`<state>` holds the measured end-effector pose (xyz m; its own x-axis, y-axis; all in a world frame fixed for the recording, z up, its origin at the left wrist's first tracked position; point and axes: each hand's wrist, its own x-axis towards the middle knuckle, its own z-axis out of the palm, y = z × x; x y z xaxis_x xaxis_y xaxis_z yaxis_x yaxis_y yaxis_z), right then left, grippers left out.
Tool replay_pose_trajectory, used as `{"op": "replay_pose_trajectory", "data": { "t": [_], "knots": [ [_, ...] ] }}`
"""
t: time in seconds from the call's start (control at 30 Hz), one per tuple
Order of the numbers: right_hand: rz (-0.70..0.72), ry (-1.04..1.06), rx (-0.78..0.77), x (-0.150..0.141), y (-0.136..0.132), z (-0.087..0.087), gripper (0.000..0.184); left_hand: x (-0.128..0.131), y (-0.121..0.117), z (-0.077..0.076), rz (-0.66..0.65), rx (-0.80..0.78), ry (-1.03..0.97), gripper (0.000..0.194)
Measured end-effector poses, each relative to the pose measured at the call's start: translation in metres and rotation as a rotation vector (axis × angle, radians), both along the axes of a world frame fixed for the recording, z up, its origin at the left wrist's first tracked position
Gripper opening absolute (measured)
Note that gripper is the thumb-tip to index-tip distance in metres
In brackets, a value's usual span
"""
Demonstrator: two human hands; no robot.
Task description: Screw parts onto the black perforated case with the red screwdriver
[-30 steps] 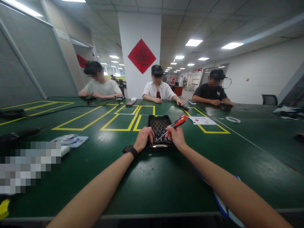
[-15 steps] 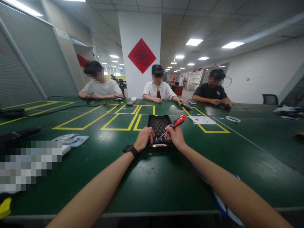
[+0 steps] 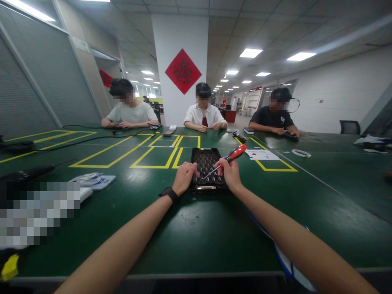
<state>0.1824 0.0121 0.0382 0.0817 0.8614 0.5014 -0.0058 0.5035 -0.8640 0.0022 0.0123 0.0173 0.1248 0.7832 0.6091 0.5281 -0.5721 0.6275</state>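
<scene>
A black case [image 3: 210,157] stands open on the green table in front of me, with rows of small metal bits inside. My right hand [image 3: 230,174] is closed around a screwdriver [image 3: 237,152] with a red and black handle. Its thin metal shaft slants down to the left, and the tip is over the bits in the near part of the case. My left hand [image 3: 185,179] rests at the left wall of the case, its fingers bent over that edge; the fingertips are partly hidden. A dark watch sits on my left wrist.
The green table [image 3: 147,228] carries yellow tape outlines. To the left lie a black power tool [image 3: 27,173] and plastic packets [image 3: 94,181]. A paper sheet [image 3: 262,154] and white ring [image 3: 301,153] lie to the right. Three people sit across the table.
My right hand has moved slightly right with the screwdriver, and its tip has shifted right over the bits. My left hand stays at the case. The person opposite has let go of a dark tool.
</scene>
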Motion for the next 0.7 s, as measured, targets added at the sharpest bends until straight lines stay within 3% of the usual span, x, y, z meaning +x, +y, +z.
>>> {"op": "replay_pose_trajectory", "data": {
  "t": [0.17,0.33,0.7],
  "knots": [
    [0.173,0.048,-0.087,-0.019,0.007,0.011,0.030,-0.005,-0.008,0.006,-0.111,-0.050,0.056,0.029],
    [0.153,0.137,-0.091,-0.037,0.008,0.008,0.036,-0.004,-0.015,0.001,-0.082,-0.045,0.028,0.026],
    [0.260,0.201,-0.007,-0.028,-0.001,-0.006,0.034,0.002,-0.007,0.002,-0.088,0.019,0.183,0.020]
  ]
}}
